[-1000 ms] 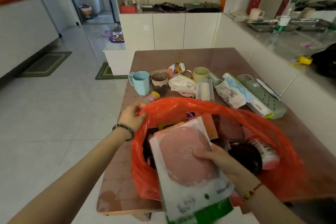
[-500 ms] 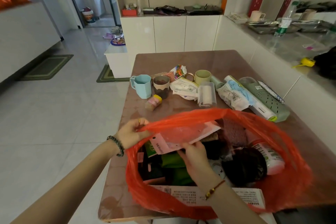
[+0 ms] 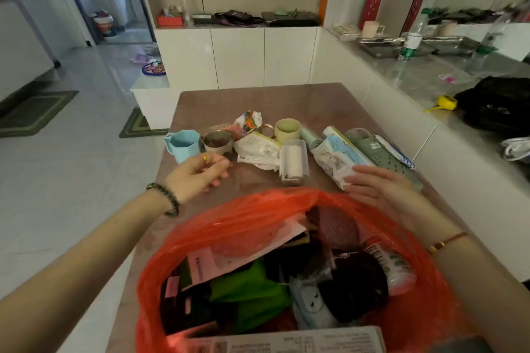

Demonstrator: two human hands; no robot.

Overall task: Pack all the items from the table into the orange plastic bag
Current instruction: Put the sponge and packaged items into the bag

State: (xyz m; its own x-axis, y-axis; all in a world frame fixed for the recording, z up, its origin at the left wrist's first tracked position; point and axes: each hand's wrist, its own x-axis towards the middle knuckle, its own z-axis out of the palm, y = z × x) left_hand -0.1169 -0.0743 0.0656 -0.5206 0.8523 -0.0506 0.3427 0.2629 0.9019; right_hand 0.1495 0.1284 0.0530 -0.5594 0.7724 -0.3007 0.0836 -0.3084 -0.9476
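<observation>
both hands out of the orange bag, over table items

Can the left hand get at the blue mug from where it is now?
Probably yes. The left hand is empty and partly curled, just in front of the blue mug, with nothing between them; the small metal cup stands close beside the mug.
</observation>
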